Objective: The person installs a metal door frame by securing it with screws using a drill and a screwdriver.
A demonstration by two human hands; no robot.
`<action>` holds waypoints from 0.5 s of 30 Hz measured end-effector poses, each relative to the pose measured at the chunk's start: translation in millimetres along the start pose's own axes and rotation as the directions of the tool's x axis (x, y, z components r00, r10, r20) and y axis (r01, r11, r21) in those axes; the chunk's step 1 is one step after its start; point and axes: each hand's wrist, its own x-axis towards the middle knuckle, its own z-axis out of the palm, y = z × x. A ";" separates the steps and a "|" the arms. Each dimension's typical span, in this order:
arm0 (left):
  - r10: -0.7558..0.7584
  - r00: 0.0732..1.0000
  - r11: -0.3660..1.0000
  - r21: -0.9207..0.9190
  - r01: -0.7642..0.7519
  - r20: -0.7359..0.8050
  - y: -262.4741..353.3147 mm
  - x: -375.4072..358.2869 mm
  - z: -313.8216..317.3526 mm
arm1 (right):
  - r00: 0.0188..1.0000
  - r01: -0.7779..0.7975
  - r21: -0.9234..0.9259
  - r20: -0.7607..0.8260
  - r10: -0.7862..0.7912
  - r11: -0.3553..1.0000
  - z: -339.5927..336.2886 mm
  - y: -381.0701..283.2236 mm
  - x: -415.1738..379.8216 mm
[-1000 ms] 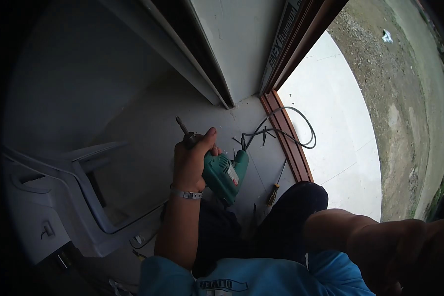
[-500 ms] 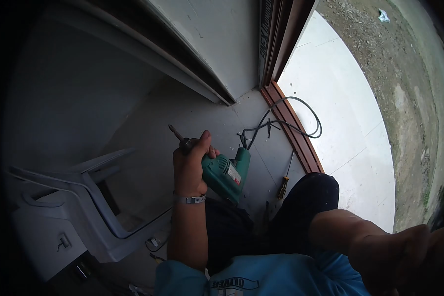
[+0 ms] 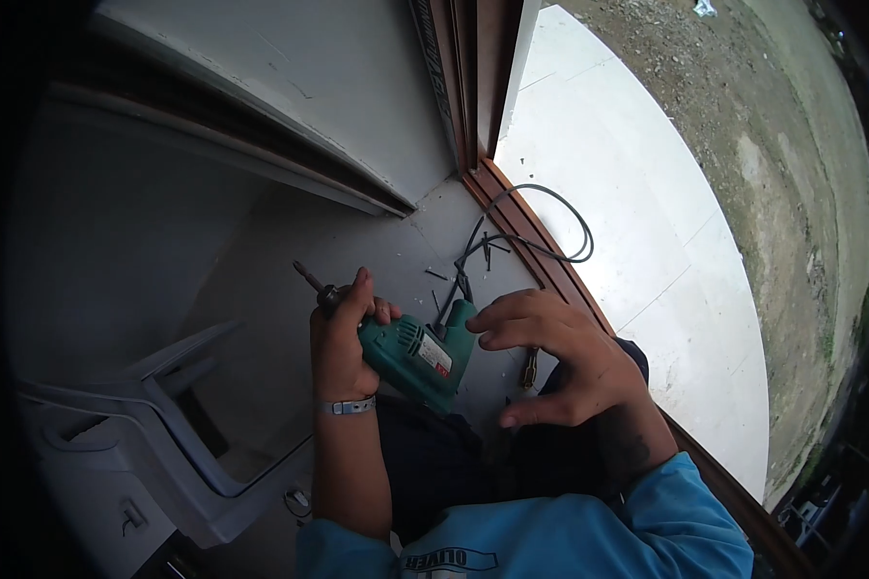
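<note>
A green corded drill [image 3: 420, 357] lies across the view, its bit [image 3: 306, 274] aimed up and left. My left hand [image 3: 343, 333] is closed round the front of its body, just behind the chuck. To the right of the drill's handle, my right hand [image 3: 570, 362] has its fingers spread and curved, with nothing held. Below its fingers, a screwdriver with a yellow and black handle [image 3: 529, 369] is partly hidden. Several dark screws [image 3: 488, 253] lie on the floor near the drill's black cable [image 3: 574, 217].
A brown door frame with its sill [image 3: 526, 232] runs past the right side, the cable looped over it. A grey plastic chair [image 3: 193, 473] stands at the lower left. Beyond the sill are pale paving [image 3: 637, 212] and gravelly ground [image 3: 686, 87].
My right hand has come in from the lower right to beside the drill's handle, its fingers now spread. The view has shifted, and the drill appears slightly lower and further left.
</note>
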 end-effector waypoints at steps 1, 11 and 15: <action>-0.024 1.000 0.999 -0.036 0.024 0.010 -3.3 2.6 -0.8 | 0.997 -0.063 -0.128 0.034 0.068 0.990 15.2 10.2 0.3; 0.381 0.921 0.790 0.488 -0.373 0.087 -1.9 -23.0 14.7 | 0.123 -0.429 0.724 -0.546 0.829 0.540 -23.1 160.0 -29.2; 0.494 0.854 0.555 0.698 -0.453 0.162 9.2 -31.5 5.9 | 0.234 -0.786 0.391 -0.528 0.817 0.478 15.4 193.2 -30.7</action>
